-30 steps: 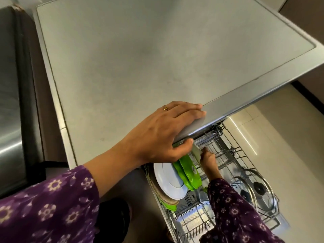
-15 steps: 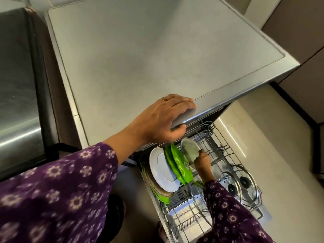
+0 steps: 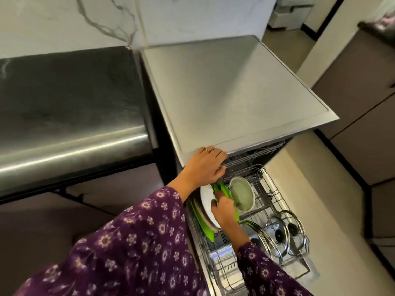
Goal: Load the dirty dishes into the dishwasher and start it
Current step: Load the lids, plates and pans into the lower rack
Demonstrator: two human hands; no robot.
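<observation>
The dishwasher's lower rack (image 3: 275, 195) is pulled out below the grey dishwasher top (image 3: 235, 92). My left hand (image 3: 204, 165) rests flat on the top's front edge, fingers straight. My right hand (image 3: 223, 210) reaches down into the rack and grips the green plates (image 3: 224, 189), its thumb next to a white plate (image 3: 206, 197). A pale round dish (image 3: 242, 194) stands upright just right of the green plates, apart from my hand. Another green plate (image 3: 205, 227) stands left of the white one.
Two glass lids with black knobs (image 3: 284, 231) stand at the rack's right end. The upper rack (image 3: 256, 154) sits inside the machine. A steel counter (image 3: 70, 116) lies to the left, and cabinets (image 3: 363, 129) line the pale floor on the right.
My right hand has let go of the pale dish, which now stands in the rack, and moved left to the green plates. My head has pulled back; my left hand stays on the edge.
</observation>
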